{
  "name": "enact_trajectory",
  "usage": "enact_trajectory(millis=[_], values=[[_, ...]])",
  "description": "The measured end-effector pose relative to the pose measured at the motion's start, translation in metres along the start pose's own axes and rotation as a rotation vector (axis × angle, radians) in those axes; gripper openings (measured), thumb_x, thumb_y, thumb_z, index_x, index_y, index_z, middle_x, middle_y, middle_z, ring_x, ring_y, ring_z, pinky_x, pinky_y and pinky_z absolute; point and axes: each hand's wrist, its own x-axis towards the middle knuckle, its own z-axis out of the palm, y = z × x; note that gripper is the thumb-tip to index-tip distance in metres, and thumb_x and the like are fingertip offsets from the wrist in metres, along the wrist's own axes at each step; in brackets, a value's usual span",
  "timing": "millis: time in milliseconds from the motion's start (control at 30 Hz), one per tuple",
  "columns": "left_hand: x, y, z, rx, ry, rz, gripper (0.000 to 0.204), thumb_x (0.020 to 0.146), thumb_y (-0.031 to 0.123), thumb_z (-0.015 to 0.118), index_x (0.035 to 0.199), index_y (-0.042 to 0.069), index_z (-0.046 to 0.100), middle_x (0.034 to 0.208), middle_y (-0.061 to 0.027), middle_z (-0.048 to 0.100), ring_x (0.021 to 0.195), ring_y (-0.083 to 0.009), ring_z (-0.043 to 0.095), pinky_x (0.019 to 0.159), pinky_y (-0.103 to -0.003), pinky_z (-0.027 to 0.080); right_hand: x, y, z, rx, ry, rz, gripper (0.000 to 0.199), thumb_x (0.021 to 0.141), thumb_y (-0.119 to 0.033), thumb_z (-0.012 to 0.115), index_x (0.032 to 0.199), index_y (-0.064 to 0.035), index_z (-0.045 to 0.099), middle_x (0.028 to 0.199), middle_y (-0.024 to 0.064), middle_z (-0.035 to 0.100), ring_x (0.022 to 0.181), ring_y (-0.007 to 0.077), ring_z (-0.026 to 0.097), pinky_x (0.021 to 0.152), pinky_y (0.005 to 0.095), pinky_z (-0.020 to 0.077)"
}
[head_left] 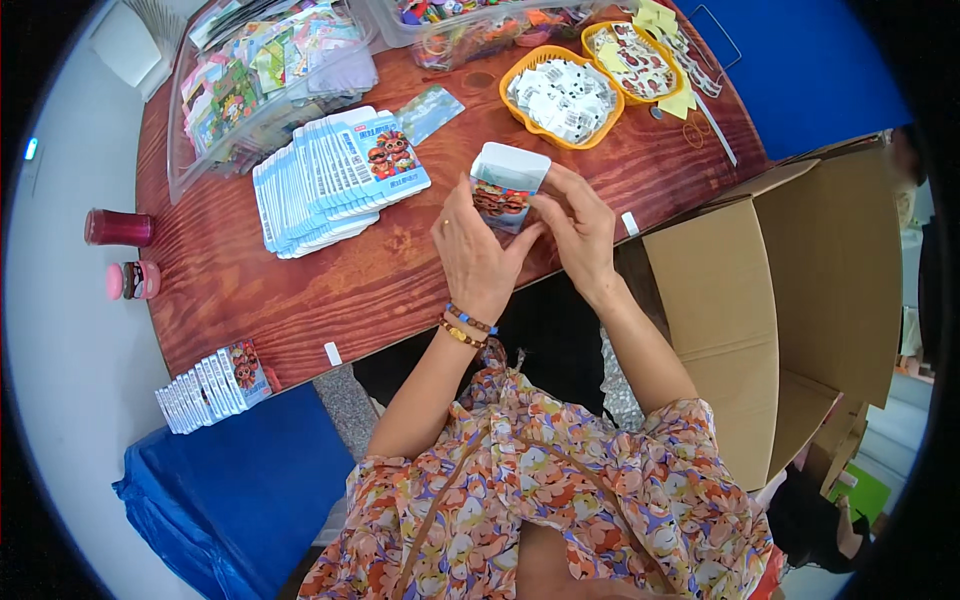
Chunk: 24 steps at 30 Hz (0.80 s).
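Between both hands, over the table's front edge, I hold a small printed card box [503, 205] with cartoon figures on it and a pale flap raised at its top. My left hand [475, 245], with beaded bracelets at the wrist, grips its left side, thumb at the bottom. My right hand [578, 222] holds the right side, with thumb and fingertips against it. What is inside the box is hidden. Left of my hands lies a fanned stack of flat blue-and-white card boxes [325, 180].
Behind the stack stands a clear bin [180, 165] of colourful packets. Yellow baskets [512, 110] hold small white packets and printed pieces. Finished-looking small boxes [212, 388] form a row at the near left corner. A large open carton [715, 340] adjoins the table's right side.
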Motion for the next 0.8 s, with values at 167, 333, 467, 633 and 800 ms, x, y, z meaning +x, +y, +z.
enact_trajectory(millis=[167,333,467,633,800], values=[[-0.006,-0.013,-0.011,-0.247,-0.061,0.027,0.059,0.088,0.014,0.073,0.138,-0.003,0.045,0.129,-0.0212,0.057,0.119,-0.0364,0.057,0.098,-0.046,0.046,-0.005,0.017,-0.001,0.232,-0.049,0.109,0.036,0.094,0.007,0.061,0.130,0.0032,0.057,0.124,0.0112,0.064,0.111,0.0170,0.065,0.095,0.0291,0.0533],[-0.007,-0.014,-0.014,-0.361,0.032,0.019,0.048,0.089,0.001,0.068,0.134,-0.001,0.052,0.122,-0.0209,0.062,0.110,-0.0365,0.064,0.087,-0.042,0.053,-0.010,0.030,-0.001,0.306,-0.098,-0.023,0.036,0.092,0.009,0.064,0.126,0.0036,0.057,0.120,0.0117,0.065,0.112,0.0196,0.065,0.091,0.0306,0.0557],[-0.004,-0.013,-0.021,-0.228,0.038,0.175,0.048,0.086,-0.004,0.069,0.132,0.003,0.056,0.122,-0.0199,0.062,0.108,-0.0372,0.064,0.087,-0.042,0.053,-0.005,0.023,-0.009,0.271,-0.091,-0.095,0.036,0.087,0.008,0.069,0.121,0.0006,0.062,0.112,0.0129,0.067,0.105,0.0208,0.068,0.085,0.0314,0.0575],[0.005,-0.017,-0.033,-0.275,-0.066,0.252,0.045,0.084,-0.009,0.068,0.126,0.005,0.060,0.115,-0.0163,0.062,0.103,-0.0332,0.064,0.083,-0.040,0.054,0.008,0.019,-0.029,0.105,-0.306,-0.279,0.032,0.084,0.008,0.070,0.115,-0.0001,0.068,0.118,0.0162,0.064,0.104,0.0236,0.067,0.088,0.0316,0.0553],[0.015,-0.029,-0.040,-0.402,-0.170,0.279,0.039,0.081,-0.010,0.070,0.117,0.006,0.064,0.108,-0.0131,0.062,0.093,-0.0272,0.065,0.074,-0.034,0.054,0.022,-0.003,-0.032,0.044,-0.327,-0.352,0.023,0.085,0.007,0.068,0.106,-0.0017,0.069,0.122,0.0155,0.063,0.106,0.0265,0.066,0.088,0.0349,0.0555]])
